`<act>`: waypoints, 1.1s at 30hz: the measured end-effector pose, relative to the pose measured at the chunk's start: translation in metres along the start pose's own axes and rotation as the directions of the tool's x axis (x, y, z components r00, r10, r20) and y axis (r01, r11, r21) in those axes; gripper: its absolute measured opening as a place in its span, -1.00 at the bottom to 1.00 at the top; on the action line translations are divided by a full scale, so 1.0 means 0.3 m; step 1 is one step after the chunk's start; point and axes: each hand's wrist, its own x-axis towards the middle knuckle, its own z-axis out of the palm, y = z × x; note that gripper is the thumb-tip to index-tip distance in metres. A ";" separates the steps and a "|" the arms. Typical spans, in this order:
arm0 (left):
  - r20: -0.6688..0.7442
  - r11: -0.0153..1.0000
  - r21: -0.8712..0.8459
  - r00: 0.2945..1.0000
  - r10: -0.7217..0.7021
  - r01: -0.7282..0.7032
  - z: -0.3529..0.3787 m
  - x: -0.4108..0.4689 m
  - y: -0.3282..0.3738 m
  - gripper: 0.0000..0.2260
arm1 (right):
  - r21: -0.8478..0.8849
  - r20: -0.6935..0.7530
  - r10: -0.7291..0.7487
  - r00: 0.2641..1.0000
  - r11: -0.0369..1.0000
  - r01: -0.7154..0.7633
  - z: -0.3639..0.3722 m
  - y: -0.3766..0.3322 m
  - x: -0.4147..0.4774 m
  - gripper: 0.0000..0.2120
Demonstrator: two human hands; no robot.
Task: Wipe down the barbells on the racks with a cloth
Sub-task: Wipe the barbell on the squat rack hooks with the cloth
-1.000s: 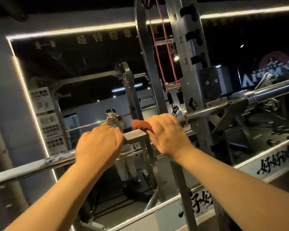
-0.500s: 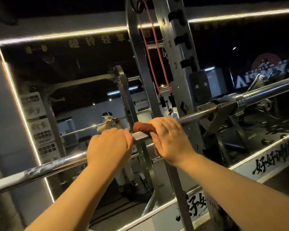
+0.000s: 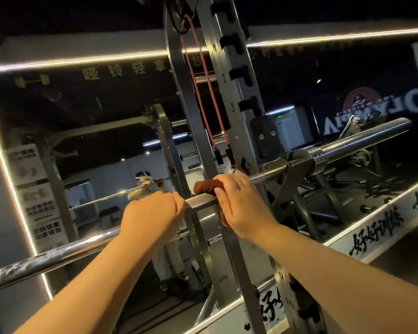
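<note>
Dim gym hall, with a wall mirror (image 3: pixel 94 131) edged by a glowing light strip (image 3: pixel 82 61) behind the equipment. Right hand (image 3: pixel 241 203) curls over the bar from above, knuckles up, clamping a rust-brown cloth (image 3: pixel 204 186) around it. The cloth's rolled edge shows past the fingertips and a bit of it hangs below the palm. Left hand (image 3: pixel 152 213) sits just beside it, clenched overhand around the bare metal. A short knurled stretch shows between the two. Both forearms reach forward and upward from the bottom edge, wrists nearly straight.

Their shared grip is on a chromed steel barbell (image 3: pixel 198 203) whose long axis runs from lower left to upper right, the thicker sleeve end (image 3: pixel 362 138) pointing up-right. It rests on a hook (image 3: pixel 287 174) of the grey steel rack upright (image 3: pixel 227 92), which has numbered slots, just right of the right hand. Red elastic bands (image 3: pixel 197 92) hang along that upright.
</note>
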 end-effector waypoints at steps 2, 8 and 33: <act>-0.014 1.000 -0.002 1.000 0.020 -0.020 -0.005 0.022 0.013 -0.85 | -0.067 0.007 0.053 0.999 0.996 -0.053 -0.044 0.070 0.032 -0.65; -0.026 0.988 0.126 0.995 0.098 -0.094 0.017 0.037 0.057 -0.75 | -0.120 -0.090 0.277 0.957 0.951 -0.287 -0.110 0.158 0.088 -0.71; -0.042 0.994 0.099 0.998 -0.043 0.047 0.022 0.028 0.073 -0.74 | -0.121 -0.112 0.081 0.990 0.988 -0.094 -0.061 0.189 0.007 -0.73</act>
